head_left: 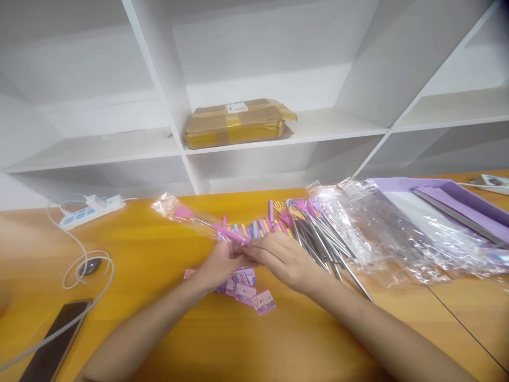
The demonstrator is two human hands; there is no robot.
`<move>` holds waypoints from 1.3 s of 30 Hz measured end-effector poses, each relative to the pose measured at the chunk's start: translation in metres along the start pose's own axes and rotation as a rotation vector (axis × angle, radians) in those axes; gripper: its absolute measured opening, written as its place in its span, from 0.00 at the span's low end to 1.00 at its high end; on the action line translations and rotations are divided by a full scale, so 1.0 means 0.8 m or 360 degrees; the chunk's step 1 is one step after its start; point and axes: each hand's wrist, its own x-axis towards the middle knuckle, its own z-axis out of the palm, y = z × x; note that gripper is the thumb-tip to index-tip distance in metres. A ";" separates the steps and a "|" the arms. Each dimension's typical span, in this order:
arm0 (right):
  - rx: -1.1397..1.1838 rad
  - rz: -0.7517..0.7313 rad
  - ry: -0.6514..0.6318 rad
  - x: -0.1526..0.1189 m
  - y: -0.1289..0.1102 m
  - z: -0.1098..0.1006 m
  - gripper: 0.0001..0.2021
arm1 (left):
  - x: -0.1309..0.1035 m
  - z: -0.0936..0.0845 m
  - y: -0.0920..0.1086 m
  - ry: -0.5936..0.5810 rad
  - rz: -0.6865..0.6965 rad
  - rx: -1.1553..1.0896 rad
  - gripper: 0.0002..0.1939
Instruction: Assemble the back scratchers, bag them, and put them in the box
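Note:
A pink back scratcher point(202, 222) with a hand-shaped head and metal rod lies inside a clear plastic sleeve, its head pointing up-left. My left hand point(223, 263) is closed round the sleeve near the pink handle. My right hand point(281, 259) pinches the sleeve's open-looking end beside it; the fingertips of both hands nearly meet. Under and in front of my hands lie several small printed pink and purple cards point(245, 293). Beyond them are several pastel handle tubes point(254, 229). To the right sits a pile of metal rods with coloured hand-shaped heads point(318, 233).
Clear plastic sleeves point(382, 233) and a purple box point(469, 201) cover the right side. At left are a power strip point(93, 211), a mouse point(90, 266), a white cable and a phone point(58, 339). A taped parcel point(234, 124) rests on the white shelf behind.

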 end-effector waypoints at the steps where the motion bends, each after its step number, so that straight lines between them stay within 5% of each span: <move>1: 0.0074 0.0010 0.0037 0.000 0.003 0.000 0.09 | -0.001 -0.001 0.000 -0.0012 0.0006 0.0016 0.13; 3: 0.0191 0.0033 0.0150 0.000 0.013 0.001 0.07 | -0.002 -0.002 0.002 -0.0020 0.0047 0.0071 0.11; 5: 0.0275 0.0085 0.0187 0.000 0.023 -0.001 0.16 | -0.005 -0.003 0.004 -0.0033 0.0070 0.0145 0.08; 9: 0.0398 0.0100 -0.0183 0.002 0.035 -0.001 0.36 | -0.007 -0.003 0.006 -0.0125 0.0020 0.0211 0.08; 13: 0.0327 0.0035 -0.0350 -0.003 0.036 0.010 0.24 | -0.007 -0.004 0.000 -0.0051 0.0004 -0.0012 0.15; 15: 0.0304 0.0038 -0.0371 -0.006 0.036 0.015 0.26 | -0.005 -0.006 -0.001 0.0012 0.0001 -0.0173 0.21; 17: 0.0300 0.0020 -0.0406 -0.008 0.034 0.018 0.32 | -0.003 -0.006 -0.001 0.0058 -0.0003 -0.0315 0.19; 22: 0.0263 0.0006 -0.0200 -0.002 0.026 0.023 0.18 | 0.005 -0.001 0.003 0.0332 -0.0018 -0.0602 0.16; 26: 0.0460 -0.0033 -0.0202 0.003 0.022 0.021 0.23 | 0.006 0.000 0.007 0.0522 -0.0108 -0.0810 0.11; 33: 0.0707 0.0249 -0.0089 0.003 0.014 0.023 0.08 | 0.004 0.004 0.000 0.0538 -0.0166 -0.0767 0.12; 39: 0.0890 0.0364 -0.0081 0.004 0.009 0.014 0.08 | 0.000 0.011 -0.012 0.0348 -0.0105 -0.0661 0.28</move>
